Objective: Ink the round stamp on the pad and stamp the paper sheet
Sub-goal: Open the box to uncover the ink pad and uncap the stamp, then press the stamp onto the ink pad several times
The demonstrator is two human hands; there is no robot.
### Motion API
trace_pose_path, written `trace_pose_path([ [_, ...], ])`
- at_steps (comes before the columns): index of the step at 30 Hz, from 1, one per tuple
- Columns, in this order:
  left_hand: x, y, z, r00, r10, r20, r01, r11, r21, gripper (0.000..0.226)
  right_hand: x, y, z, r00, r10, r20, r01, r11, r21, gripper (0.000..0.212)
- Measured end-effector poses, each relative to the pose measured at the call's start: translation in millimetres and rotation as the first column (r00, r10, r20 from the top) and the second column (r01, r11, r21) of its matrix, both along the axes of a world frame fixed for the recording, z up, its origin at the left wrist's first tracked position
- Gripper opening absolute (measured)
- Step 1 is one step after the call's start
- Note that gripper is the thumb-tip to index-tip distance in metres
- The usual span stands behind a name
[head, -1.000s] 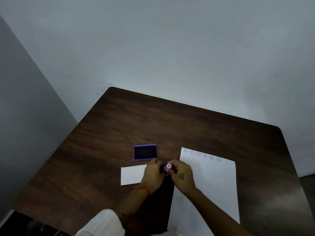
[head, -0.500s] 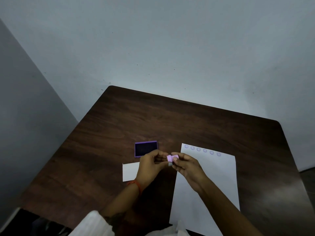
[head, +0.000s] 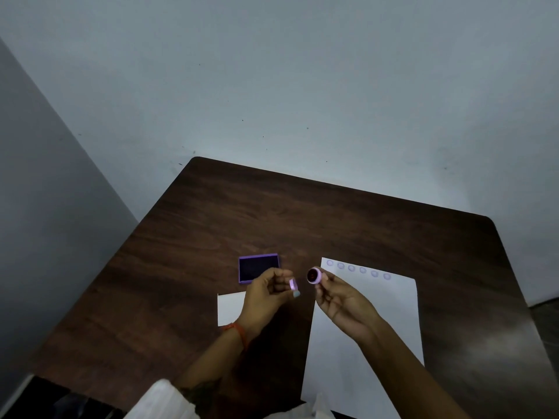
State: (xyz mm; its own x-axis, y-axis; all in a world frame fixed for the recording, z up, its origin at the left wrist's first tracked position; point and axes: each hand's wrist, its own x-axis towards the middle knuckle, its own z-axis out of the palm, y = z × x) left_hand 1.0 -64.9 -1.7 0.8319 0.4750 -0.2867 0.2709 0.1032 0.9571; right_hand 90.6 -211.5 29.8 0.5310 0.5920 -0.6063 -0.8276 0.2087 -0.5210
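We are holding the round stamp (head: pixel 313 276) in our right hand (head: pixel 338 300), fingers clamped on its small, light, rigid body, above the bench (head: pixel 302 213) between ink pad (head: pixel 258 268) and paper sheet (head: pixel 378 322); our left hand (head: pixel 266 294) is pinching its cap (head: pixel 293 285).

A dark wooden table (head: pixel 332 219) stands in a corner of plain pale grey walls (head: pixel 272 71)
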Motion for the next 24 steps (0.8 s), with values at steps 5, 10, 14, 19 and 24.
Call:
trace_pose_path([
  [5,3,-8,-19,0.988,-0.102,-0.118,0.121,0.979,0.163,0.011,-2,-3,2,0.992,-0.070,-0.109,0.081,0.992,0.100,0.018],
  [10,11,-12,-35,0.953,-0.177,-0.245,0.269,0.867,0.419,0.023,0,-2,4,0.993,-0.054,-0.108,0.072,0.983,0.170,0.018],
  [14,12,-12,-39,0.943,-0.198,-0.269,0.315,0.793,0.521,0.023,1,-1,7,0.995,-0.028,-0.094,0.047,0.978,0.204,0.021],
  [19,7,-7,-36,0.960,-0.209,-0.188,0.281,0.739,0.613,0.029,1,5,10,0.997,-0.022,-0.075,0.037,0.976,0.215,0.024],
  [24,-4,35,-24,0.998,0.056,-0.034,-0.013,0.679,0.734,0.039,6,10,10,0.995,-0.003,-0.096,0.023,0.978,0.206,0.020],
])
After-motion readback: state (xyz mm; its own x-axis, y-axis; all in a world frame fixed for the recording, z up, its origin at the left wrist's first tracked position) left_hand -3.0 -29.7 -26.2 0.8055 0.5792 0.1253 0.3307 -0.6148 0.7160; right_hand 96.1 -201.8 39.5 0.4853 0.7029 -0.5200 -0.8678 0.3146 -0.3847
